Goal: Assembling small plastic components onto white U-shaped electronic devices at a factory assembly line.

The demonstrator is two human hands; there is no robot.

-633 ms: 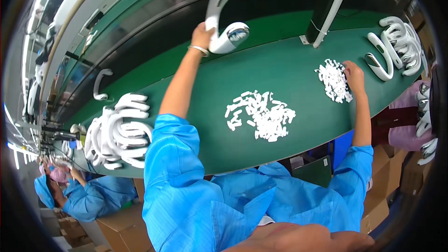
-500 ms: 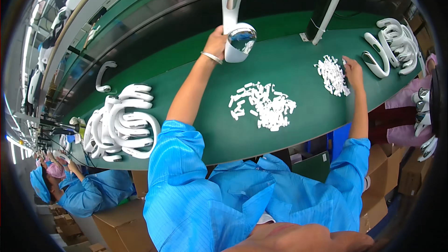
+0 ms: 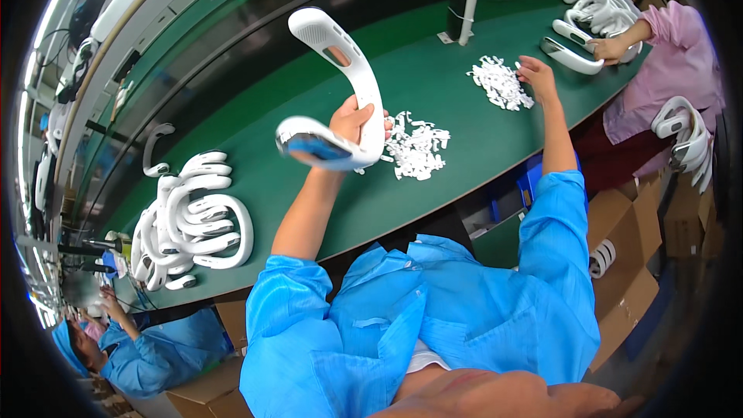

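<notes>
My left hand (image 3: 354, 120) is closed around a white, U-shaped neckband device (image 3: 364, 85) held above the green table. One end of the device is shiny and mirror-like, facing left. Behind it, partly covered, lies a loose heap of small white plastic parts (image 3: 422, 147). Farther right, my right hand (image 3: 537, 77) is at the edge of a second heap of small white parts (image 3: 499, 81). Its fingers are pinched together, with a tiny white part at the tips.
Finished-looking white neckbands (image 3: 197, 217) are piled at left, one lying apart (image 3: 155, 151). Another pile (image 3: 600, 11) stands far right, where a co-worker's hand (image 3: 611, 48) in a pink sleeve reaches. A white post (image 3: 472, 0) rises from the table (image 3: 309, 209). Cardboard boxes (image 3: 619, 263) stand below.
My left hand has turned the neckband and brought it lower and nearer. My right hand stays beside its heap. The co-worker's hand has come onto the neckbands at right; the whole view has shifted.
</notes>
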